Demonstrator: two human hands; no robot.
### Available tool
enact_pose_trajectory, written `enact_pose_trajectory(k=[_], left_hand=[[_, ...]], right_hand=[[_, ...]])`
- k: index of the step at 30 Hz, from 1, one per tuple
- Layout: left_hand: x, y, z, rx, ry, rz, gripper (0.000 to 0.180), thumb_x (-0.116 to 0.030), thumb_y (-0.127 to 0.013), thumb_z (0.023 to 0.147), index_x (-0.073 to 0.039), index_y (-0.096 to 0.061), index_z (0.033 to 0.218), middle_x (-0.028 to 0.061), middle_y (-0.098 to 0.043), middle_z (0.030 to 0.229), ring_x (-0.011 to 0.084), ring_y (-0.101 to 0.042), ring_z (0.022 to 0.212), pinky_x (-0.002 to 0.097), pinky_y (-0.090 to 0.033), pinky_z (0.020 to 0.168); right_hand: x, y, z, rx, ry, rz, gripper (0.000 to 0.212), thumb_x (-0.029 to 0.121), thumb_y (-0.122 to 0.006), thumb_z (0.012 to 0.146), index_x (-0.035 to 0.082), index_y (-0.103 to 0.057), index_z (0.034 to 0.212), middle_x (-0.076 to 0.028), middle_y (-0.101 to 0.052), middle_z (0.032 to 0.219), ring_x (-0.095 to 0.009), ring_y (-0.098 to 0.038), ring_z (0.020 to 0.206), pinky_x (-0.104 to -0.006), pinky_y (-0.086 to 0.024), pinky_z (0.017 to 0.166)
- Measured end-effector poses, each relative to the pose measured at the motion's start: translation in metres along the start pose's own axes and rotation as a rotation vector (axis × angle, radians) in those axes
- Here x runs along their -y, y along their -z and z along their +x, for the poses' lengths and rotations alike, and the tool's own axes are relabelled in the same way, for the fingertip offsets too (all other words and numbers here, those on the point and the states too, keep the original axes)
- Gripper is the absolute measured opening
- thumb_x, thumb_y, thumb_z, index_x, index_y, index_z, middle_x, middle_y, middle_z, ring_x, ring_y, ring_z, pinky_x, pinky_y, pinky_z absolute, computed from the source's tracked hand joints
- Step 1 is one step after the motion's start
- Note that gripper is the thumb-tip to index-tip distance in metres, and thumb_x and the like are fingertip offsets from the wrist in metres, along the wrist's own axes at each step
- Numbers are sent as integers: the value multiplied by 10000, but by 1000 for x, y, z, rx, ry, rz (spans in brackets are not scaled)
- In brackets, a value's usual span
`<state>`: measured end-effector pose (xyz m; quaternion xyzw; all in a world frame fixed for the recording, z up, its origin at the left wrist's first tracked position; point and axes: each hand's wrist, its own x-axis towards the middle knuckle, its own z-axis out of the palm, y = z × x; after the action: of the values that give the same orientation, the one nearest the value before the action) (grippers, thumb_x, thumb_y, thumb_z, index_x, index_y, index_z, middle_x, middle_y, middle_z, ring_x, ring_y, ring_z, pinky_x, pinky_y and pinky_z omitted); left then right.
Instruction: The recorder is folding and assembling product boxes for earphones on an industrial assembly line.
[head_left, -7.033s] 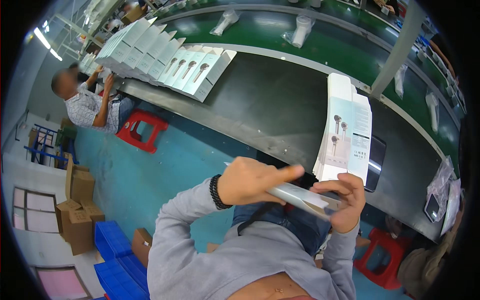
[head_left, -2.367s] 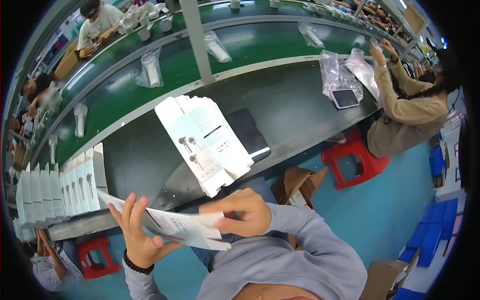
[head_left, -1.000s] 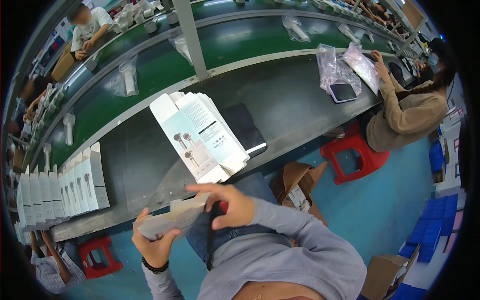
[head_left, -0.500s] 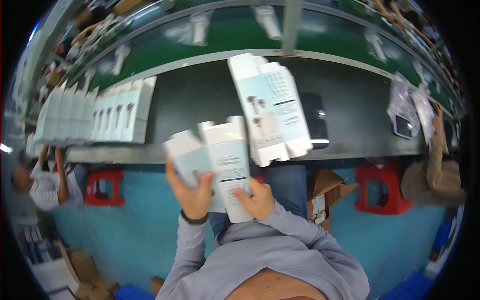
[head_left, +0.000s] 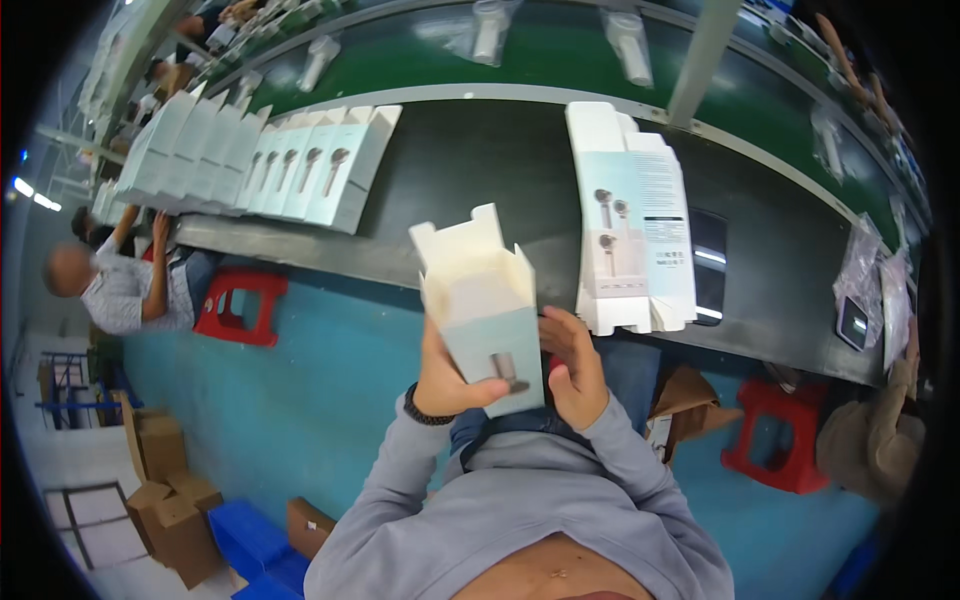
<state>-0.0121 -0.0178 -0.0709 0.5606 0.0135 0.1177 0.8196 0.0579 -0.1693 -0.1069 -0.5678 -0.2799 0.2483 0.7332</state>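
In front of my waist, a pale blue and white carton (head_left: pixel 490 335) stands squared out, its top flaps up and its mouth open. An earphone picture is printed on the front. My left hand (head_left: pixel 450 375) is wrapped round its left side and lower part, thumb across the front. Close against the carton's right side is my right hand (head_left: pixel 578 370), fingers apart and slightly bent, nothing in its grasp. Whether its fingertips touch the carton I cannot tell. A stack of flattened cartons (head_left: pixel 630 230) of the same kind lies on the bench to the right.
Several upright cartons (head_left: pixel 335 175) stand in rows on the dark bench (head_left: pixel 470 150) at left. A dark phone-like slab (head_left: pixel 708 265) lies beside the flat stack. Bagged white items (head_left: pixel 490 30) rest on the green belt (head_left: pixel 560 60). Red stools (head_left: pixel 240 305) and another person (head_left: pixel 125 290) are nearby.
The carton has gone from flat panels held in both hands to a squared-out box in my left hand. My right hand has let go. The view has turned, shifting the bench rightward.
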Motion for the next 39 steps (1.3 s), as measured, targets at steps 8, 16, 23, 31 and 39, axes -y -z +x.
enact_pose_trajectory(k=[8, 16, 23, 31, 39], left_hand=[[4, -13, -13, 146, -394, 1058, 1170, -484, -776, 554, -103, -61, 1398, 255, -148, 1393, 429, -106, 1303, 547, -194, 1002], [-8, -14, 4, 209, -452, 937, 853, -594, -399, 831, -69, -33, 1396, 109, -591, 1084, 476, -179, 1274, 565, -153, 1008], [-2, -10, -6, 236, -292, 820, 819, -532, -423, 854, -26, -56, 1383, 160, -555, 1112, 436, -380, 1179, 505, -215, 1006], [8, -40, -5, -129, -613, 627, 645, -38, -475, 810, -107, -144, 1360, 72, -463, 948, 263, -495, 885, 388, -363, 860], [5, -25, 5, 77, -750, 651, 649, -18, -471, 792, -105, -154, 1352, 69, -426, 898, 214, -427, 829, 333, -369, 729]], right_hand=[[9, -16, -2, -76, 141, 185, 975, 322, -737, 704, 1, -107, 1376, -141, -299, 1348, -210, -303, 1231, -332, -263, 999], [15, -5, -5, -137, 222, -243, 822, 439, -670, 728, 2, -298, 1316, -176, -369, 1211, -293, -408, 1115, -353, -340, 933], [22, -8, 1, -107, 545, -422, 665, 416, -562, 805, 49, -341, 1313, -204, -409, 1135, -350, -444, 997, -401, -369, 866], [19, -26, -1, -172, 415, -42, 416, 294, -508, 860, 1, -455, 1151, -179, -455, 1127, -319, -444, 1017, -387, -362, 879], [33, -20, -7, -267, 423, -335, 298, 196, -558, 822, 46, -556, 1080, -162, -483, 1134, -304, -466, 1016, -381, -380, 866]])
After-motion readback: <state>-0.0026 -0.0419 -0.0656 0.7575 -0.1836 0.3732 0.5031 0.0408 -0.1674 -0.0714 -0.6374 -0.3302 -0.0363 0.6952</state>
